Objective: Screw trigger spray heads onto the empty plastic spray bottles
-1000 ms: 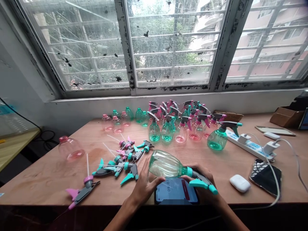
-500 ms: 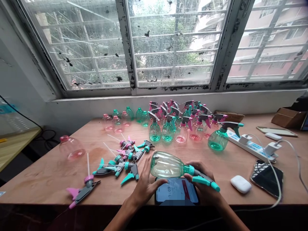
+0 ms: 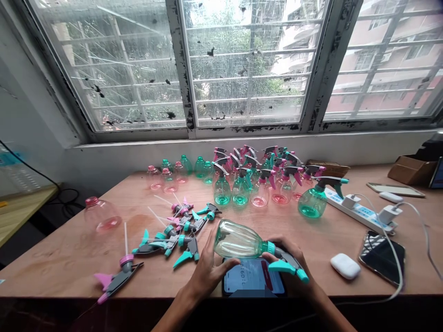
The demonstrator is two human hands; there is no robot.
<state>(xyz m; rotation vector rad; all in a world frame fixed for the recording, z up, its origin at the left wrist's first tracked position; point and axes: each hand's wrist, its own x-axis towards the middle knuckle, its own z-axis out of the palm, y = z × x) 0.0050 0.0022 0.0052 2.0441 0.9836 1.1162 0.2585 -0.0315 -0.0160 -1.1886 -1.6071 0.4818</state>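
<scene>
A clear green spray bottle (image 3: 238, 240) lies sideways in the air above the table's front edge, its base to the left and its teal-and-grey trigger head (image 3: 290, 263) to the right. My left hand (image 3: 212, 265) is closed around the base end, thumb below. With my right hand (image 3: 289, 246) I grip the neck and collar of the trigger head from behind; some of those fingers are hidden. Under the bottle lies a lit phone (image 3: 254, 276). Loose trigger heads (image 3: 187, 249) in teal, pink and grey are scattered to the left.
Finished-looking spray bottles (image 3: 240, 191) stand grouped at the back, with several headless bottles (image 3: 169, 180) to their left. A pink bottle (image 3: 102, 216) stands far left. On the right are a power strip (image 3: 358, 210), a white earbud case (image 3: 345, 266), a dark phone (image 3: 382, 256) and cables.
The trigger head has turned about the bottle's neck, its lever now swung lower and leftward. Both hands keep hold of the bottle. The view has shifted slightly.
</scene>
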